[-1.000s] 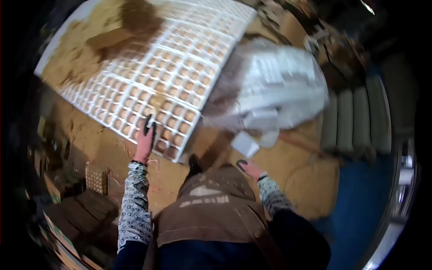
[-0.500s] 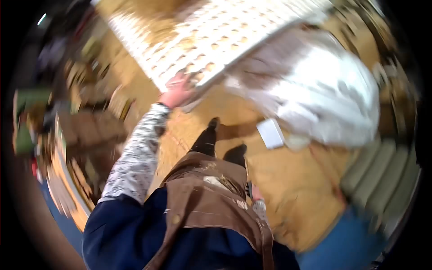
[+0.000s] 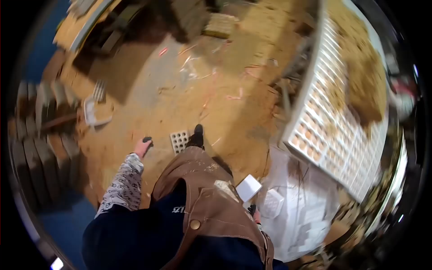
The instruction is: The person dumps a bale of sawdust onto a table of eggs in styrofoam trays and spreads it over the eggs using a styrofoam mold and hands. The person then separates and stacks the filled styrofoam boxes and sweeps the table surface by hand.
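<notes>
- Biggest thing on my feed is the brown floor (image 3: 229,99), running through the middle to the top, with red scraps scattered on it.
- Next, a huge white tray (image 3: 322,168) slants down the right side, its cells filled with round tan bits. A brown crumbly heap (image 3: 365,85) sits on top.
- Brown apron (image 3: 216,198), lower centre, blocking a good part of my view.
- Plastic-wrapped bundle (image 3: 297,220) at lower right, just below the tray's near corner.
- Grey slabs (image 3: 38,173) standing side by side at the left edge.
- White square block (image 3: 248,187), right of the apron and close by the bundle.
- Small holed block (image 3: 180,141) near the centre, just beside a dark shoe (image 3: 198,130).
- Left hand (image 3: 144,146), left of that holed block and apart from it. Fingers look partly curled; I can't tell how far they open or whether they've got hold of anything.
- Right hand (image 3: 255,213), mostly behind the apron, nearest the white block and bundle. Can't tell its grip from here.
</notes>
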`<move>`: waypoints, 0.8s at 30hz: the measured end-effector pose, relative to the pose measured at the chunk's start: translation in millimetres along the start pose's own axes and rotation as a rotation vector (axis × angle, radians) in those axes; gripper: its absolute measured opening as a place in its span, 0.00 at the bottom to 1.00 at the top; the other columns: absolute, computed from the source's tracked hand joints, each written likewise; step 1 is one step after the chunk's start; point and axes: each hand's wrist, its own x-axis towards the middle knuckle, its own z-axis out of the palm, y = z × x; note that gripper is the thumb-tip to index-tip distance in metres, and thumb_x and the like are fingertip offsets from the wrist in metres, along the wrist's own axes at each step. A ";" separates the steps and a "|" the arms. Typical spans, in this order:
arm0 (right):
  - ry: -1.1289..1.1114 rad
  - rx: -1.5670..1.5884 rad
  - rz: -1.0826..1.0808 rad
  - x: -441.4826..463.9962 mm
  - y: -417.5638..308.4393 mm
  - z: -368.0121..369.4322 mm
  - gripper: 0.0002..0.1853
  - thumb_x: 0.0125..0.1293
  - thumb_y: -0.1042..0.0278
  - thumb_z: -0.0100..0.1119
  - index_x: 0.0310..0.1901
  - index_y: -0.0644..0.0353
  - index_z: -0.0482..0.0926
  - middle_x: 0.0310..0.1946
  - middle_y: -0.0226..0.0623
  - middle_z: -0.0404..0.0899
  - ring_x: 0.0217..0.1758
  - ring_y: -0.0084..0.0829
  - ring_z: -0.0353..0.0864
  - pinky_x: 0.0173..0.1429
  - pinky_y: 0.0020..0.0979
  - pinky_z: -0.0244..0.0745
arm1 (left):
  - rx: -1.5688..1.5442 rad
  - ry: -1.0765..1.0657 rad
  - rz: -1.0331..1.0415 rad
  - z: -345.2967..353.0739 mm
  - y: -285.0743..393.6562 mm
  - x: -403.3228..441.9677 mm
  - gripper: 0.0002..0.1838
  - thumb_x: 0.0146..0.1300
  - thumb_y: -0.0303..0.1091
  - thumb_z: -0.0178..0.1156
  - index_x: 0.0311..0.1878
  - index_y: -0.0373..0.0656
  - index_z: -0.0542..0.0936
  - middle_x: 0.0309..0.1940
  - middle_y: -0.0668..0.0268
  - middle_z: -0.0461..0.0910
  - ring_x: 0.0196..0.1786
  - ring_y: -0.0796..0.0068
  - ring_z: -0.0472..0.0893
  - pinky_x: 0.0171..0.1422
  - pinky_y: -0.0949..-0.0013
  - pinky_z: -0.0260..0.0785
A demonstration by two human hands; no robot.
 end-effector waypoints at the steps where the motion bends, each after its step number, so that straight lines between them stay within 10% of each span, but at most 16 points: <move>1: -0.030 -0.327 -0.116 -1.5 -36.1 29.0 0.23 0.62 0.43 0.53 0.46 0.54 0.76 0.30 0.31 0.77 0.25 0.27 0.75 0.23 0.28 0.64 | -0.048 0.044 -0.058 -30.2 -15.9 -16.2 0.16 0.57 0.34 0.57 0.48 0.38 0.78 0.29 0.65 0.81 0.28 0.75 0.78 0.34 0.71 0.70; 4: -0.150 -0.789 -0.056 43.1 -138.1 91.5 0.26 0.63 0.42 0.52 0.49 0.58 0.75 0.34 0.32 0.78 0.29 0.26 0.76 0.28 0.26 0.66 | -0.102 0.086 -0.322 -71.2 -55.9 -70.1 0.18 0.52 0.28 0.59 0.49 0.36 0.79 0.30 0.64 0.82 0.28 0.74 0.79 0.33 0.73 0.71; 7: -0.167 -1.183 -0.120 72.1 -234.2 219.5 0.24 0.69 0.52 0.46 0.49 0.69 0.76 0.43 0.44 0.81 0.45 0.33 0.79 0.53 0.33 0.70 | -0.321 0.271 -0.454 -52.7 -151.1 -106.2 0.16 0.52 0.28 0.59 0.45 0.35 0.81 0.31 0.61 0.82 0.30 0.73 0.81 0.33 0.73 0.73; 11: -0.341 -0.640 -0.256 86.7 -316.1 364.8 0.25 0.67 0.52 0.50 0.51 0.71 0.74 0.44 0.45 0.80 0.46 0.34 0.79 0.52 0.31 0.70 | -0.209 0.194 -0.580 28.9 -196.4 -111.9 0.21 0.55 0.39 0.61 0.48 0.34 0.78 0.37 0.55 0.82 0.38 0.67 0.82 0.45 0.69 0.74; 13: -0.032 -1.194 -0.296 85.9 -325.8 396.7 0.26 0.68 0.54 0.50 0.54 0.72 0.72 0.45 0.46 0.79 0.49 0.36 0.78 0.55 0.32 0.70 | -0.023 0.115 -0.530 61.3 -162.4 -91.6 0.26 0.54 0.45 0.61 0.52 0.37 0.77 0.43 0.55 0.81 0.47 0.61 0.80 0.53 0.65 0.71; 18: -0.466 -1.792 -0.438 105.4 -205.0 363.8 0.41 0.60 0.53 0.58 0.68 0.67 0.51 0.64 0.62 0.54 0.68 0.57 0.54 0.69 0.45 0.54 | 0.102 0.020 -0.558 130.6 -199.1 35.0 0.36 0.53 0.53 0.59 0.64 0.47 0.67 0.55 0.50 0.73 0.57 0.50 0.73 0.64 0.57 0.63; 19: -0.398 -1.871 -0.114 102.1 -186.8 374.6 0.45 0.59 0.53 0.59 0.67 0.71 0.47 0.67 0.63 0.48 0.69 0.59 0.50 0.70 0.48 0.51 | 0.095 0.072 -0.586 142.4 -227.1 66.1 0.35 0.53 0.53 0.60 0.62 0.45 0.68 0.55 0.51 0.74 0.57 0.49 0.73 0.61 0.56 0.64; 22: -0.300 -2.219 -0.752 107.0 -151.5 355.7 0.47 0.47 0.47 0.67 0.62 0.69 0.58 0.58 0.65 0.60 0.60 0.60 0.62 0.63 0.54 0.59 | 0.316 0.011 -0.643 151.3 -317.6 167.6 0.38 0.54 0.54 0.57 0.64 0.42 0.64 0.56 0.46 0.70 0.57 0.45 0.72 0.61 0.53 0.64; 24: -0.211 -2.134 -0.373 110.3 -167.4 371.3 0.46 0.45 0.56 0.70 0.64 0.66 0.58 0.60 0.57 0.60 0.62 0.56 0.62 0.65 0.48 0.60 | 0.336 0.048 -0.668 164.4 -432.2 225.0 0.42 0.50 0.54 0.59 0.64 0.37 0.62 0.59 0.45 0.67 0.61 0.47 0.68 0.63 0.52 0.62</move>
